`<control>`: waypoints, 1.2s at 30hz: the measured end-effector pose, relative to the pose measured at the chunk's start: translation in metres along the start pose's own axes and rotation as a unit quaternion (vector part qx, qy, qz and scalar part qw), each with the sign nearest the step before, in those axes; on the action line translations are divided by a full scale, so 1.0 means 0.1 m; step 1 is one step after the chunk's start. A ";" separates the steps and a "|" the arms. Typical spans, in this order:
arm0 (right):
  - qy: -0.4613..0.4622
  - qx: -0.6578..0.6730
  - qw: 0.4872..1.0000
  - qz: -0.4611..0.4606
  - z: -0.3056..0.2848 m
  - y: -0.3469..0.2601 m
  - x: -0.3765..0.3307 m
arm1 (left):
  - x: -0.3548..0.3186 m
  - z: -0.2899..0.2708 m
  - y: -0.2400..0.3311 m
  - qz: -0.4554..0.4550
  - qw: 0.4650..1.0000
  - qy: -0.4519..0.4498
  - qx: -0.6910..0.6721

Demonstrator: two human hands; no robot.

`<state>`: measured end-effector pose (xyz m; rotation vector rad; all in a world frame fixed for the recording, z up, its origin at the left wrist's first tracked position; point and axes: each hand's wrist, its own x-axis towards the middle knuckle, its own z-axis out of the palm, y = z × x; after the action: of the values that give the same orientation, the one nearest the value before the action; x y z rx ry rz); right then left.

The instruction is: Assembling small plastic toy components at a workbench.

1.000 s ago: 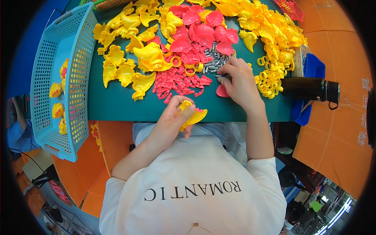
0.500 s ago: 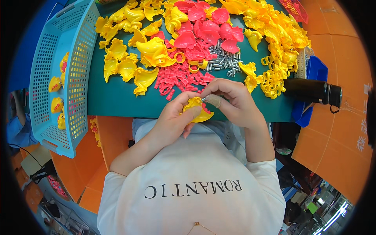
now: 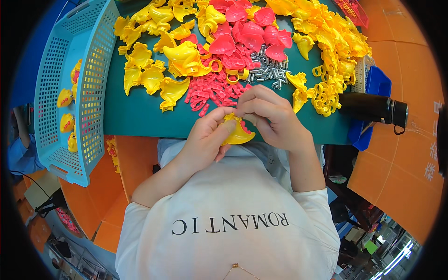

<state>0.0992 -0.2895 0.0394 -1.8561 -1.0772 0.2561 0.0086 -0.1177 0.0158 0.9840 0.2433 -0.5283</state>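
Note:
My left hand (image 3: 205, 140) grips a yellow plastic shell piece (image 3: 238, 134) at the near edge of the green table (image 3: 135, 116). My right hand (image 3: 273, 119) pinches a small part against the top of that same piece; the part is too small to identify. Just beyond my fingers lie small red clips (image 3: 210, 91), a heap of short metal springs (image 3: 268, 72) and yellow rings (image 3: 324, 95). Larger red shells (image 3: 247, 32) and yellow shells (image 3: 154, 74) are piled farther back.
A light blue mesh basket (image 3: 79, 88) stands on the left with a few assembled yellow toys (image 3: 67, 123) inside. A black flask (image 3: 373, 108) lies at the right over a blue tray (image 3: 373, 84). Orange surfaces surround the table.
My right hand left the spring heap and came back to the yellow shell piece in my left hand; both hands now meet on it near the table edge.

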 end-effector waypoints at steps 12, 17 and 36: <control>0.021 0.109 0.994 0.024 0.05 0.11 0.02 | -0.05 -0.05 -0.10 0.016 1.000 0.023 0.000; 0.105 -0.212 0.970 0.055 0.13 0.26 0.26 | -0.10 -0.03 -0.01 0.028 0.998 0.048 0.013; 0.027 -0.199 0.952 0.232 0.24 -0.14 -0.51 | -0.02 -0.02 -0.12 0.057 0.997 0.056 0.008</control>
<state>0.0473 -0.3111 0.0251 -2.4595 -0.6707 0.2706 0.0013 -0.1203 0.0068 1.0381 0.2817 -0.3716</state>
